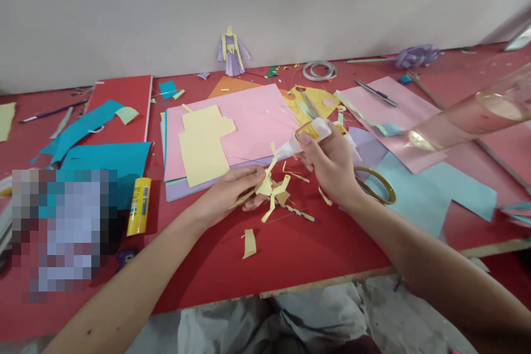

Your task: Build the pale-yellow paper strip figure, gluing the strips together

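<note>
My left hand (232, 191) pinches a small pale-yellow paper piece (271, 187) made of folded strips, just above the red table (323, 249). My right hand (332, 166) grips a white glue bottle (305, 138), its nozzle tilted down and left toward the yellow piece. A thin striped stick (296, 212) lies under the paper piece. Loose yellow strips (249, 243) lie on the table nearby.
A stack of coloured sheets topped by pink (249, 121) and a cut yellow sheet (203, 144) lies behind. Yellow glue stick (139, 206) at left, tape roll (379, 185) at right, blue sheets (108, 157), a paper doll (232, 54) by the wall, a clear tube (468, 116).
</note>
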A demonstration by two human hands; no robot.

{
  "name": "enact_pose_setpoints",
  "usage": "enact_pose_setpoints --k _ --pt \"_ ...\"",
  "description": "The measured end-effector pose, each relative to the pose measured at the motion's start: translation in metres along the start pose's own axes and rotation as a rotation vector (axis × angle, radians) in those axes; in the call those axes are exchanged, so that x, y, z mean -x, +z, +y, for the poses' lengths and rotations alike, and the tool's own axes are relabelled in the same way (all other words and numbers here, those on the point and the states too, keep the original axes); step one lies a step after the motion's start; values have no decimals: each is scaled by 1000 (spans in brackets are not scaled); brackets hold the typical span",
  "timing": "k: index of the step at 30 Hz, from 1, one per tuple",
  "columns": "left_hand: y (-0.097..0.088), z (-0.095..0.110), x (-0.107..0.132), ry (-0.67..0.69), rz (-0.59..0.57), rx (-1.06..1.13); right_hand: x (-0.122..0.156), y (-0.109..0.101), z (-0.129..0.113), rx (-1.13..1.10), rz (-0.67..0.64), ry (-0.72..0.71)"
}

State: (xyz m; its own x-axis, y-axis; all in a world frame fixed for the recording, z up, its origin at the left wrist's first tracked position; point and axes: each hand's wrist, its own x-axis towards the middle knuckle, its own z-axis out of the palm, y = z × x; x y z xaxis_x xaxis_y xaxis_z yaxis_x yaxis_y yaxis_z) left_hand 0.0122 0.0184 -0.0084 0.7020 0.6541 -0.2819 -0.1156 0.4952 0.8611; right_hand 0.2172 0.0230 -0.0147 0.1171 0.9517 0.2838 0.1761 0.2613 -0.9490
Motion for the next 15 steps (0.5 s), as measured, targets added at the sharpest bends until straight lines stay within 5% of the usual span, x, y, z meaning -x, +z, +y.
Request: enact_pose_setpoints --k 15 --pt "-1 1 1 10 5 -39 6 4 -12 429 -135 -217"
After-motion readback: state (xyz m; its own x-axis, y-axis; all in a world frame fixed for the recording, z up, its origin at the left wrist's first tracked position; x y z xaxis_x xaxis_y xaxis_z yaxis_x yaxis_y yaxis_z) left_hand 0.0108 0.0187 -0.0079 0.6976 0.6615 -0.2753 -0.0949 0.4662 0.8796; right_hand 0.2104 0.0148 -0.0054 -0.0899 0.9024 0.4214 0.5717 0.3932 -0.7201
